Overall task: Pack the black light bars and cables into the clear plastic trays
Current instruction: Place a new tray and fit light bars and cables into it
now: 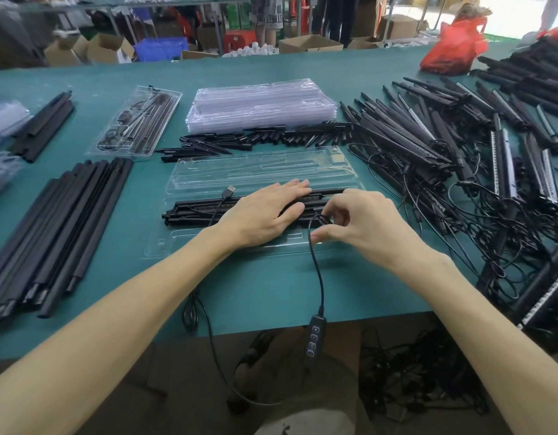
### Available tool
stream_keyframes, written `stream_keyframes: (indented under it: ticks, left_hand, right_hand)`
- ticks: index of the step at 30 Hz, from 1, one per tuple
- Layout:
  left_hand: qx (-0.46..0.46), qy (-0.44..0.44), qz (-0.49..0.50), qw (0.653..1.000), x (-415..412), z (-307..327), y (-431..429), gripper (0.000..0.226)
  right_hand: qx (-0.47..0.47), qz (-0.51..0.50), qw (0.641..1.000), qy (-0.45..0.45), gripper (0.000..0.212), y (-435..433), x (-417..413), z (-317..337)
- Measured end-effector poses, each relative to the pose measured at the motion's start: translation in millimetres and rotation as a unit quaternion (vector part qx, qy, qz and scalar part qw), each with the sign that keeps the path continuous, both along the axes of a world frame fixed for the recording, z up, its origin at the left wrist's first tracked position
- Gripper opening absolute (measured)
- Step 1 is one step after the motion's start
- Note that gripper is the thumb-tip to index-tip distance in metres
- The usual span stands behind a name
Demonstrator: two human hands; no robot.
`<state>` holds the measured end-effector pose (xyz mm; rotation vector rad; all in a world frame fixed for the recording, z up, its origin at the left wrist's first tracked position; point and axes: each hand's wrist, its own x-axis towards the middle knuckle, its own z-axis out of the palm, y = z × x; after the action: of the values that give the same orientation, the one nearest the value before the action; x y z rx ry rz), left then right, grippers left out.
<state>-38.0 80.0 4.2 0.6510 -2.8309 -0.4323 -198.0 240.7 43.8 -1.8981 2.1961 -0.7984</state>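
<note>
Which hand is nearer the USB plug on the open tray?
Left. The left hand lies flat on the light bars, just right of the USB plug. The right hand pinches the cable farther right, beyond the left hand.

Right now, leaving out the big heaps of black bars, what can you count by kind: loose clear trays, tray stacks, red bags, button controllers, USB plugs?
Loose clear trays: 2, the open tray in the middle and the filled tray to its left
Stack of empty trays: 1
Red bag: 1
Button controller: 1
USB plug: 1
Total: 6
</note>
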Motion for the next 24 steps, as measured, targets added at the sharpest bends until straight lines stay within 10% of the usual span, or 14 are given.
stream_keyframes:
  ticks: [9, 17, 24]
  left_hand:
    - [0.067, -0.005, -0.013, 0.998, 2.0, 6.3, 3.0, 0.063]
    - [0.084, 0.001, -0.006, 0.996, 2.1, 6.0, 2.3, 0.061]
    - [0.069, -0.002, -0.013, 0.998, 2.4, 5.8, 1.7, 0.061]
  right_hand:
    - [0.013, -0.091, 0.992, -0.087, 0.05, -23.5, 0.1, -10.0]
    - [-0.03, -0.128, 0.86, -0.494, 0.036, -21.8, -9.4, -13.2]
    - [-0.02, -0.149, 0.95, -0.274, 0.021, -21.1, -7.7, -20.8]
